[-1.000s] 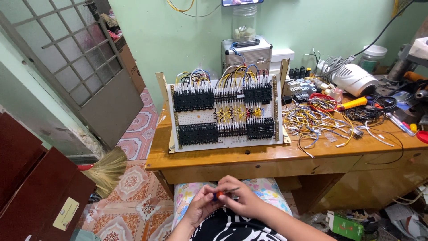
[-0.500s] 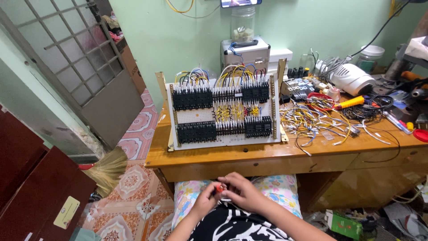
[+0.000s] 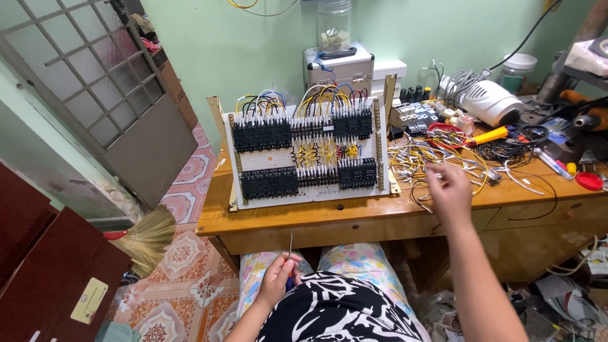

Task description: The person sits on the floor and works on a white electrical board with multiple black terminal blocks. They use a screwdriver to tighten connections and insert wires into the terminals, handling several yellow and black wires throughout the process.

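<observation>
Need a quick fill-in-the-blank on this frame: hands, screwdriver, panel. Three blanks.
1. The left hand holds a screwdriver with its shaft pointing ____.
2. The right hand reaches over the pile of loose wires on the ____ desk.
3. The wired relay panel stands propped on the desk, to the ____ of the loose wires in the picture.

Missing words: up; wooden; left

A white panel (image 3: 308,162) bearing black relay blocks (image 3: 261,135) and yellow wires (image 3: 326,152) stands on the tan wooden desk (image 3: 304,218), above flower-patterned trousers (image 3: 360,261) and a black-and-white shirt (image 3: 335,310).
</observation>
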